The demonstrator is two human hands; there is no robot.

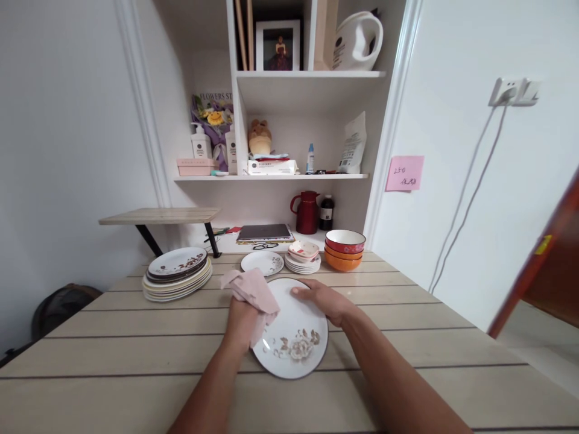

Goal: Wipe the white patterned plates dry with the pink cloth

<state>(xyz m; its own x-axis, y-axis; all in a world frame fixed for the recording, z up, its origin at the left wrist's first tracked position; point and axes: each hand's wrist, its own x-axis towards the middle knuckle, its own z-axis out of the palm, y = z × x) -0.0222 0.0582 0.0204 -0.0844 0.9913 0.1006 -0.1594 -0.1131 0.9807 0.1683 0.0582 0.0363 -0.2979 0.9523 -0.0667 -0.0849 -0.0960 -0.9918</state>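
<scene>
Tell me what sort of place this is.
Likely a room in a home, though the pictures don't settle which: white rectangular built-in shelves hold a white-bordered rectangular framed picture and a round-bodied brown-and-tan plush toy.

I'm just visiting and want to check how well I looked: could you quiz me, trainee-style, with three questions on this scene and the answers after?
1. What does the left hand hold?
A) a spoon
B) a pink cloth
C) a bottle

2. True or false: the red bowl is stacked above the orange bowls.

3. Fill in the missing word: the thumb of the right hand lies on a flower-patterned ____.

Key:
1. B
2. True
3. plate
</scene>
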